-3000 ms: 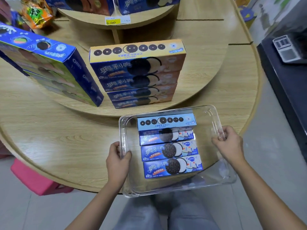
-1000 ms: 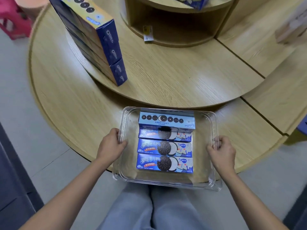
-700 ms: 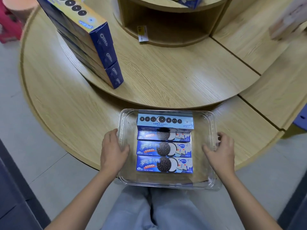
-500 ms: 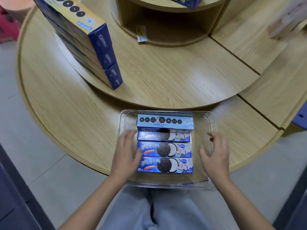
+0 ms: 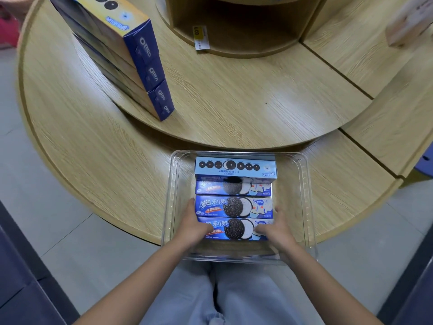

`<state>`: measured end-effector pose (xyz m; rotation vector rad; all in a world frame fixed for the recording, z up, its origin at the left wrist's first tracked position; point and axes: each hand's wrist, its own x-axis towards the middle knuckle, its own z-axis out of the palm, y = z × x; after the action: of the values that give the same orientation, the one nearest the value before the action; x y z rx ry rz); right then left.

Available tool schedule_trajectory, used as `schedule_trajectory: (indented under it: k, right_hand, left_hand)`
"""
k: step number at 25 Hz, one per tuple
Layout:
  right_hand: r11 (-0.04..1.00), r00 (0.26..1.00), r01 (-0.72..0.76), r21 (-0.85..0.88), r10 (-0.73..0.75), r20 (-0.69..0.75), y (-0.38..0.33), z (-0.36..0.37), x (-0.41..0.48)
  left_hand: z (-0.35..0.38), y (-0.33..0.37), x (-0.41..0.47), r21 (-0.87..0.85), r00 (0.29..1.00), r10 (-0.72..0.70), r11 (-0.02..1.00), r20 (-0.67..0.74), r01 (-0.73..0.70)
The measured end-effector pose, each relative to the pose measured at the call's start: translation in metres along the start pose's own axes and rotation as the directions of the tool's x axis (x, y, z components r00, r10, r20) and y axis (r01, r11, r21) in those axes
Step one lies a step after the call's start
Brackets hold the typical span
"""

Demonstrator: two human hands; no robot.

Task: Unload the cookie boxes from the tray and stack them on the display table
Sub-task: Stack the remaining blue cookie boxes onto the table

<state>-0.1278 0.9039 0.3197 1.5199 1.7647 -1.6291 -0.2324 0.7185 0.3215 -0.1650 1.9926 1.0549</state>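
In the clear tray, left hand and right hand fingers grip glossy rectangular cookie boxes.

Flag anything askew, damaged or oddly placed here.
Only the clear plastic tray: its near end overhangs the display table edge, above the person's lap, so it might tip. The cookie boxes inside sit square and look undented; left hand and right hand grip the ends of the nearest cookie box.

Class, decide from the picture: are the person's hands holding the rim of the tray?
No: the left hand and right hand are inside the tray, gripping the ends of the nearest cookie boxes.
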Motion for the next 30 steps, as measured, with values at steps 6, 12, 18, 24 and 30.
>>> schedule_trajectory:
  k: [6,12,18,24,30]
  right_hand:
    - [0.995,0.995,-0.087,0.046,0.085,0.045,0.004,0.0,0.001]
    - [0.992,0.995,-0.103,0.078,0.102,0.021,0.004,-0.003,0.008]
    - [0.998,0.998,-0.057,0.017,0.057,0.009,0.006,0.002,0.016]
    - [0.999,0.999,-0.02,0.034,0.021,-0.037,0.009,0.008,0.013]
    - [1.0,0.999,0.02,0.0,-0.02,-0.044,0.002,0.001,0.006]
  left_hand:
    - [0.003,-0.005,-0.002,-0.156,0.995,-0.061,0.985,0.077,0.073]
    - [0.001,-0.007,0.002,-0.177,0.993,-0.099,0.978,0.059,0.108]
    - [0.009,-0.01,0.011,-0.043,0.999,-0.035,0.998,-0.001,0.035]
    - [0.02,-0.016,0.013,0.049,0.994,0.006,0.999,-0.109,-0.001]
    - [0.012,-0.015,0.0,0.07,0.986,0.095,0.994,-0.137,-0.086]
